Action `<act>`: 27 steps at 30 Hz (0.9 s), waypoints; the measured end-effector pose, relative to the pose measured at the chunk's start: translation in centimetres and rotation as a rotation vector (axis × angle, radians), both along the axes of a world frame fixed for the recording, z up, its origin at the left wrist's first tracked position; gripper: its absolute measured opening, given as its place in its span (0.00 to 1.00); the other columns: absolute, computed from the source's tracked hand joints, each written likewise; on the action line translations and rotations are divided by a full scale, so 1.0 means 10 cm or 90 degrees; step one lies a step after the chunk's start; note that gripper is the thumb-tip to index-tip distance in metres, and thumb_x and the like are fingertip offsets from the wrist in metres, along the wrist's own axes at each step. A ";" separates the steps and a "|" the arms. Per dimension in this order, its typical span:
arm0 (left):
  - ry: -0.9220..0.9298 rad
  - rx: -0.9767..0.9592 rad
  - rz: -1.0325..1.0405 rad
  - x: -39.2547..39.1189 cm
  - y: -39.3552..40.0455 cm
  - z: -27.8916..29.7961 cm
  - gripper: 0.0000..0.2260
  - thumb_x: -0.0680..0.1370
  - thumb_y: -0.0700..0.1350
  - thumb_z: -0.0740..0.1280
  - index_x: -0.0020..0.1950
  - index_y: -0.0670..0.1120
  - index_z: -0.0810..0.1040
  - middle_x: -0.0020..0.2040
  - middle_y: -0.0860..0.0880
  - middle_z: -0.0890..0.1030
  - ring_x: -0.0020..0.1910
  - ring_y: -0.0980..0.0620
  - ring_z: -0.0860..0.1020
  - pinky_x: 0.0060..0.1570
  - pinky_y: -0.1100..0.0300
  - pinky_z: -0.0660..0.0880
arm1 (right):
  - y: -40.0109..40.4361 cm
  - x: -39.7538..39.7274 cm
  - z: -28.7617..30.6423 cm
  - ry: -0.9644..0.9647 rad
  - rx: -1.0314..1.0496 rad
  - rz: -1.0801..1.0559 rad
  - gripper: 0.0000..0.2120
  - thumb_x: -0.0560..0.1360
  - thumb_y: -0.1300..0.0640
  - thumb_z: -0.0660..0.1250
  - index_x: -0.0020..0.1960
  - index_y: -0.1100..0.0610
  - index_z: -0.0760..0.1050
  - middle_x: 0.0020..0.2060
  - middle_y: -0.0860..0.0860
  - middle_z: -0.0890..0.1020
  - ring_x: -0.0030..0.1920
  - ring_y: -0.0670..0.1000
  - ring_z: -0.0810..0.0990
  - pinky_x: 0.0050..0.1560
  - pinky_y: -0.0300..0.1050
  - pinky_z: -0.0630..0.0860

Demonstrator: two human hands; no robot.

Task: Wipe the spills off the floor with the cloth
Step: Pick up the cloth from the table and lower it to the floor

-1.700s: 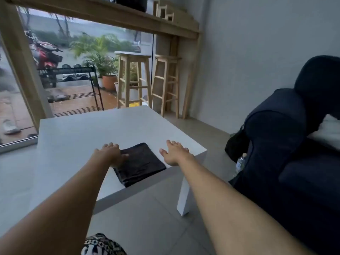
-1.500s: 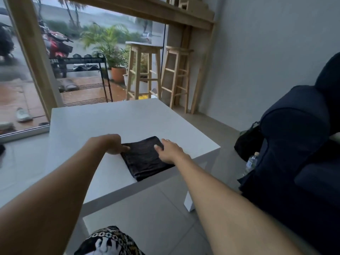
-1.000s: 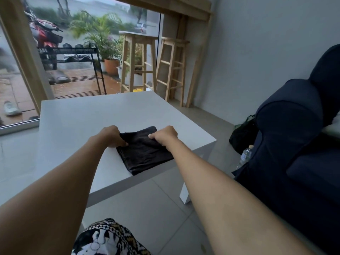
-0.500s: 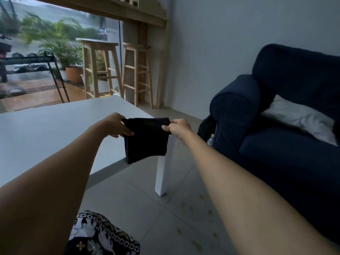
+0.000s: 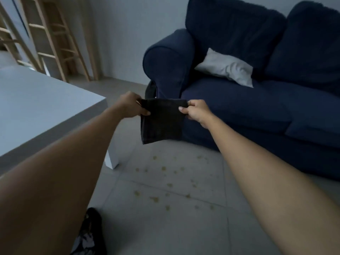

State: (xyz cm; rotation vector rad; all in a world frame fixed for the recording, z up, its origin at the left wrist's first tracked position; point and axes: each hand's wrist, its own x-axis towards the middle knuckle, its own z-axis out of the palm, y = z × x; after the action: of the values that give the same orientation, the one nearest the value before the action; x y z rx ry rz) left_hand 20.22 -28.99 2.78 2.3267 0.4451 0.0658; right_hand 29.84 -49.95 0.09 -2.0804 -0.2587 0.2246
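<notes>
I have both arms stretched forward, left hand [image 5: 129, 105] and right hand [image 5: 197, 111] level and apart, fingers [image 5: 184, 108] of each pinched on a top corner of the cloth [image 5: 161, 122].

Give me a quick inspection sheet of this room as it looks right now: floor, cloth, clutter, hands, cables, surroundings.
Surface: grey tiled floor, with small yellowish spills scattered between the table and the sofa, unwiped.
Job's things: dark cloth held in the air above the floor, hanging down from its top corners.
Clutter: patterned dark fabric at the bottom edge; what it is cannot be told.
Grippers: left hand pinches the cloth's top left corner; right hand pinches the top right corner.
Cables: nothing seen.
Surroundings: white table on the left, navy sofa with a white pillow, wooden stools by the wall.
</notes>
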 end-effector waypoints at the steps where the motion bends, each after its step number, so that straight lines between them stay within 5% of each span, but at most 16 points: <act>1: -0.003 0.006 -0.006 0.09 -0.11 -0.07 0.21 0.67 0.45 0.78 0.56 0.39 0.79 0.53 0.40 0.80 0.51 0.43 0.77 0.51 0.53 0.75 | -0.10 0.06 -0.08 0.005 -0.001 -0.017 0.09 0.73 0.56 0.72 0.46 0.63 0.79 0.49 0.56 0.84 0.53 0.55 0.82 0.60 0.55 0.77; 10: 0.049 -0.041 -0.013 0.80 -0.54 -1.14 0.16 0.71 0.46 0.74 0.55 0.40 0.79 0.52 0.40 0.80 0.53 0.40 0.78 0.53 0.50 0.76 | -0.51 0.56 -1.10 0.066 -0.007 -0.116 0.06 0.71 0.56 0.73 0.45 0.57 0.80 0.45 0.50 0.83 0.49 0.51 0.81 0.56 0.50 0.79; 14: 0.103 -0.049 -0.021 1.08 -0.58 -1.80 0.09 0.73 0.46 0.71 0.46 0.41 0.77 0.43 0.43 0.77 0.44 0.44 0.76 0.41 0.54 0.71 | -0.55 0.79 -1.75 0.117 -0.045 -0.159 0.10 0.68 0.56 0.75 0.35 0.58 0.75 0.36 0.51 0.80 0.40 0.50 0.78 0.41 0.42 0.72; 20: 0.203 -0.021 -0.048 1.42 -0.56 -2.82 0.12 0.74 0.48 0.70 0.54 0.43 0.79 0.50 0.43 0.81 0.50 0.44 0.77 0.44 0.59 0.70 | -0.59 1.04 -2.77 0.185 -0.105 -0.164 0.12 0.68 0.59 0.75 0.45 0.67 0.79 0.37 0.53 0.79 0.38 0.50 0.76 0.35 0.41 0.69; 27: 0.216 -0.048 -0.059 1.98 -0.50 -3.54 0.15 0.71 0.46 0.73 0.55 0.43 0.78 0.52 0.44 0.82 0.48 0.47 0.77 0.45 0.60 0.69 | -0.58 1.46 -3.48 0.195 -0.119 -0.185 0.05 0.72 0.58 0.73 0.45 0.60 0.79 0.38 0.51 0.81 0.41 0.51 0.79 0.41 0.39 0.72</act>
State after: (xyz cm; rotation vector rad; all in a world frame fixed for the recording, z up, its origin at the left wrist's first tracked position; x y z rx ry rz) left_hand 40.04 -33.95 -32.62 2.2852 0.4965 -0.3894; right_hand 44.43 -55.71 -34.70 -2.2011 0.2571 0.3969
